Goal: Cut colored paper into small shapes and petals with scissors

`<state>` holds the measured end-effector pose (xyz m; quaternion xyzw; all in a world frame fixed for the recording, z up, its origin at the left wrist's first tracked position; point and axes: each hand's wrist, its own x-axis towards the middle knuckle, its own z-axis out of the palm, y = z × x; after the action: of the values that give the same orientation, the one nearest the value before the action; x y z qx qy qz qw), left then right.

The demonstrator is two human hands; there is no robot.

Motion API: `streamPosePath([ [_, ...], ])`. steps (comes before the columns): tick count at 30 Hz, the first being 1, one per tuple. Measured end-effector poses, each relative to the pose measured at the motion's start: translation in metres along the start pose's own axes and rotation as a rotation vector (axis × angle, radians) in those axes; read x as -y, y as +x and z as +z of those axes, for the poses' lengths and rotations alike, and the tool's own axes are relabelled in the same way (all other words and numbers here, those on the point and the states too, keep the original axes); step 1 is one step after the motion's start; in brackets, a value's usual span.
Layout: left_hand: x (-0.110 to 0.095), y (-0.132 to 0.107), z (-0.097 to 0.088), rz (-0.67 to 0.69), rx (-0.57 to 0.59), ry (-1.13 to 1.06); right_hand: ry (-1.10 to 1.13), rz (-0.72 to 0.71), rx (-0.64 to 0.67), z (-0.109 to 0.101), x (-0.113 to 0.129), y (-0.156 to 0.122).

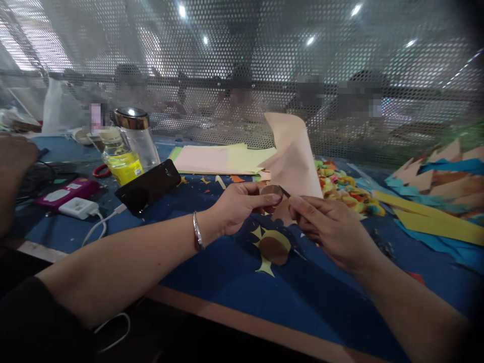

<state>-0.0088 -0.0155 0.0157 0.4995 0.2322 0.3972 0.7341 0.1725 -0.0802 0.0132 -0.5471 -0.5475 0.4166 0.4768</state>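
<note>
My left hand (pixel 242 204), with a silver bracelet at the wrist, pinches a small round brown piece (pixel 270 190) between thumb and fingers. Close on its right, my right hand (pixel 321 219) is closed with thumb and fingers pressed together. A thin dark strip (pixel 284 191) sticks out from its fingertips toward the brown piece; its kind is not clear. Below both hands, a round brown piece (pixel 275 248) with a yellow edge lies on the blue table (pixel 234 287), with pale yellow paper scraps (pixel 266 267) beside it.
A curled peach sheet (pixel 295 151) stands behind my hands, beside stacked paper (pixel 212 159). Colourful small pieces (pixel 342 186) and cut paper (pixel 442 222) lie right. Left are a phone (pixel 148 187), bottle (pixel 119 159), flask (pixel 139 141), charger (pixel 78 207) and another person's hand (pixel 15 166).
</note>
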Motion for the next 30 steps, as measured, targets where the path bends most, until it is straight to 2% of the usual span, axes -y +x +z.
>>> streamPosePath([
  [8, -0.006, -0.002, 0.002, 0.016, 0.012, 0.032, 0.021, -0.006, 0.015, -0.001, -0.001, 0.001],
  [18, -0.002, 0.002, -0.003, 0.058, 0.016, 0.103, 0.000, 0.005, 0.006, -0.004, 0.000, 0.000],
  [30, -0.007, 0.008, -0.012, 0.095, 0.118, 0.224, -0.098, -0.037, -0.026, -0.009, -0.003, 0.002],
])
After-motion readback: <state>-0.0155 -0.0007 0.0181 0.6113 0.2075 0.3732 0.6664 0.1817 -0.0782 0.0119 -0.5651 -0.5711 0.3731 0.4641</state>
